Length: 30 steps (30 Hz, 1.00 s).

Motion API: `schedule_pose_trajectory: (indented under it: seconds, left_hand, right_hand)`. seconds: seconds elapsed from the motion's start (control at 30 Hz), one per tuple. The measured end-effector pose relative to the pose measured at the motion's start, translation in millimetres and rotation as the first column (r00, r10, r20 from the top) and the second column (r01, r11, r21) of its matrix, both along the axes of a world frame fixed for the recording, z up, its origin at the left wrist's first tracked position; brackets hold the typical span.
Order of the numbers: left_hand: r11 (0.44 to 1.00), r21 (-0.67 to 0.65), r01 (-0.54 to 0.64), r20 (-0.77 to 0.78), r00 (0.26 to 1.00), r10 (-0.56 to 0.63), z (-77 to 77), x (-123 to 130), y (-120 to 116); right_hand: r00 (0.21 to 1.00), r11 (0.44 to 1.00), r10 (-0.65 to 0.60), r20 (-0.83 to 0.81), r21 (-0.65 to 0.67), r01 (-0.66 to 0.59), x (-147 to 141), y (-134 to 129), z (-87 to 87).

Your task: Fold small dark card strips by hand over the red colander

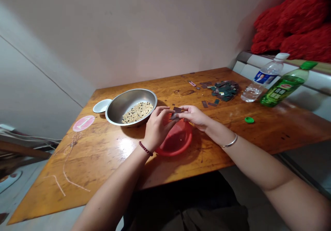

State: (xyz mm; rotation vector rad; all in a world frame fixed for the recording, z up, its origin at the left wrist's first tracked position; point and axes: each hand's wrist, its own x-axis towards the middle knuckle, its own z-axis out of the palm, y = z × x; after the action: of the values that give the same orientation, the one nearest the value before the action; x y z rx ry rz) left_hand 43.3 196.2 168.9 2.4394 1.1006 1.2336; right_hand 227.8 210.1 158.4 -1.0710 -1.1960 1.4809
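My left hand (158, 126) and my right hand (194, 116) meet above a red plastic basket (178, 151) near the table's front edge. Between their fingertips is a small dark brown piece (177, 110), gripped from both sides. A dark red beaded bracelet circles my left wrist, and a silver bangle is on my right. Just left of the basket stands a steel bowl (121, 101) with pale and dark beads (138, 112) in it. Beyond my right hand lies a pile of dark green and brown pieces (224, 90), with a few loose brown ones beside it.
The wooden table (103, 165) carries a white dish (101, 105), a pink disc (83, 123) and loose string (64, 170) at left. At right are a clear bottle (263, 77), a green bottle (286, 86) and a green cap (249, 120). Red bundles (297, 20) lie behind.
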Motion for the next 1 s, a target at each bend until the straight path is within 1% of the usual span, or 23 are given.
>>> schedule_pose_trajectory:
  seconds: [0.07,0.17,0.3,0.37,0.43,0.53,0.63,0.77,0.83,0.93,1.0]
  left_hand:
    - [1.000,-0.009,0.003,0.001,1.000,-0.003,-0.1,0.4,0.2]
    - [0.998,-0.051,0.025,0.019,1.000,-0.024,0.0,1.7,0.0]
    - [0.976,-0.192,0.107,0.108,0.990,-0.087,-0.3,3.7,-0.6]
    - [0.951,-0.269,0.153,0.191,0.976,-0.103,-0.6,4.6,-0.4]
    - [0.920,-0.342,0.193,0.294,0.951,-0.090,-1.2,5.3,0.7]
    - [0.847,-0.465,0.258,0.420,0.906,-0.045,-1.6,6.3,3.1]
    - [0.788,-0.555,0.264,0.457,0.889,0.023,-0.3,6.8,4.5]
    - [0.731,-0.633,0.256,0.460,0.883,0.089,2.7,7.2,4.4]
    - [0.723,-0.642,0.254,0.466,0.879,0.105,2.8,7.6,4.5]
    - [0.740,-0.630,0.236,0.464,0.879,0.114,0.8,8.1,5.0]
    - [0.753,-0.619,0.222,0.452,0.885,0.110,-1.0,8.2,5.2]
  right_hand:
    - [1.000,0.999,0.006,0.024,0.037,-0.007,0.2,0.9,-1.7]
    - [0.999,0.996,0.037,0.017,0.085,-0.039,1.3,1.8,-3.2]
    - [0.996,0.990,0.090,0.012,0.111,-0.091,4.3,2.2,-3.5]
    - [0.994,0.988,0.110,0.017,0.106,-0.111,5.8,2.3,-3.3]
    - [0.992,0.987,0.126,0.019,0.103,-0.127,7.0,2.4,-3.3]
    - [0.990,0.984,0.140,0.024,0.106,-0.142,8.0,2.8,-4.0]
    - [0.988,0.982,0.151,0.038,0.110,-0.154,7.9,2.7,-4.7]
    - [0.991,0.984,0.123,0.049,0.120,-0.128,7.2,1.5,-3.4]
    - [0.991,0.985,0.123,0.061,0.118,-0.130,7.0,1.3,-2.3]
    - [0.988,0.984,0.133,0.085,0.106,-0.141,6.1,1.8,-2.2]
    - [0.989,0.987,0.118,0.085,0.104,-0.126,4.6,2.1,-3.7]
